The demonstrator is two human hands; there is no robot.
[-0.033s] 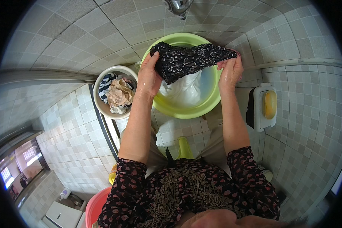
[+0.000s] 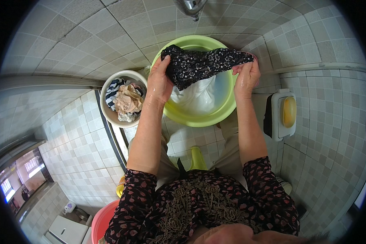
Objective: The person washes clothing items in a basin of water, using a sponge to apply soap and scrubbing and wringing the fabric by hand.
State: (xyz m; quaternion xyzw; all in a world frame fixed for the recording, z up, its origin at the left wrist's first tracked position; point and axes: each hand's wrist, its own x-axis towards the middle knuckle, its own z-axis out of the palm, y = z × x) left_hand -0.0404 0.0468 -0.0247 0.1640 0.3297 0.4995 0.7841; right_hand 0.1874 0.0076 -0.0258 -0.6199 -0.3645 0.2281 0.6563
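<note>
A black cloth with a small white flower pattern (image 2: 207,61) is stretched out between my two hands. My left hand (image 2: 160,81) pinches its left end, thumb on top. At the right, my right hand (image 2: 246,77) grips the narrow gathered end; the fingers there are closed. The cloth hangs over a lime-green basin (image 2: 199,121), with a corner dipping low near my left hand. Inside the basin lies white fabric (image 2: 199,97) in pale, cloudy water. Whether the cloth touches the water is hard to tell. What garment the cloth is does not show.
Left of the basin stands a cream tub (image 2: 110,116) with beige and striped laundry (image 2: 128,99). A white box (image 2: 286,130) bearing a yellow oval dish (image 2: 289,112) is at the right. A metal hose fitting (image 2: 191,6) hangs above; a pink basin (image 2: 101,219) sits lower left.
</note>
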